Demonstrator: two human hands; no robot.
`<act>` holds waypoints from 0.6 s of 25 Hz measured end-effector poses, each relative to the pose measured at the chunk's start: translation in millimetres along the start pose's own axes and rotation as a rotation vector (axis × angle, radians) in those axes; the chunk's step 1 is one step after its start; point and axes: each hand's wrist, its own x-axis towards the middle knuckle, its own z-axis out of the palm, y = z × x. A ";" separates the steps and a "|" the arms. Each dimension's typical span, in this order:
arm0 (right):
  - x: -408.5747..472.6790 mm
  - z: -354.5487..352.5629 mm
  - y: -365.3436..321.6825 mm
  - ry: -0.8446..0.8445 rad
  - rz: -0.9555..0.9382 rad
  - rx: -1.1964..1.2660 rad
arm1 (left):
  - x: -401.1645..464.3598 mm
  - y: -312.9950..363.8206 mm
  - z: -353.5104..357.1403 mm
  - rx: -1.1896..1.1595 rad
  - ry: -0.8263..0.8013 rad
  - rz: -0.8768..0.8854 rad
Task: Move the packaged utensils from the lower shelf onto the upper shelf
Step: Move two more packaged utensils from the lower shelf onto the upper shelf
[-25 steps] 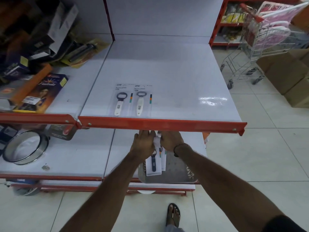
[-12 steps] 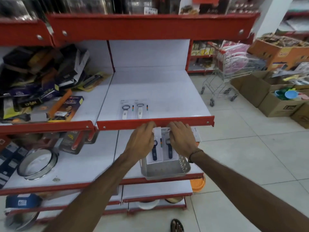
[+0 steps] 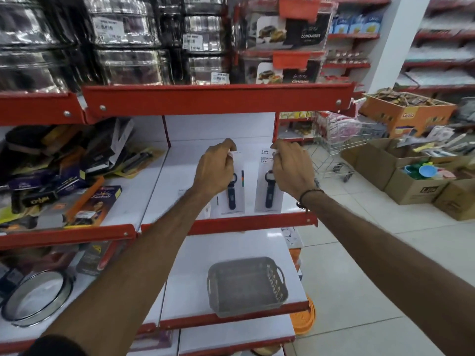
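Two carded bottle openers with dark blue handles hang upright over the white upper shelf point(image 3: 180, 173). My left hand point(image 3: 216, 170) pinches the top of the left package point(image 3: 235, 194). My right hand point(image 3: 290, 170) pinches the top of the right package point(image 3: 268, 191). Both packages hang just behind the shelf's red front lip point(image 3: 246, 223). On the lower shelf point(image 3: 226, 249) below stands a grey plastic basket point(image 3: 244, 286) with nothing visible in it. My left forearm hides the two white-handled packages put down earlier.
Boxed goods lie piled on the shelf to the left point(image 3: 64, 176). A round metal sieve point(image 3: 36, 299) lies lower left. Wrapped containers fill the top shelf point(image 3: 128, 42). A shopping trolley point(image 3: 341, 140) and open cardboard boxes point(image 3: 416, 181) stand in the aisle at right.
Both hands lifted the two blue-handled packages out of the grey basket and up past the red lip to above the upper shelf. The packages moved apart, one per hand. The camera tilted up.
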 end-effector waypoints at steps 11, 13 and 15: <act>30.0 81.8 33.1 -0.570 0.133 -0.089 | 10.3 -66.7 66.3 0.228 -0.493 -0.265; 27.8 85.8 34.6 -0.578 0.058 -0.232 | 10.6 -88.4 48.6 0.247 -0.562 -0.294; 26.7 92.6 23.9 -0.633 -0.006 -0.194 | 11.4 -115.9 18.6 0.214 -0.658 -0.353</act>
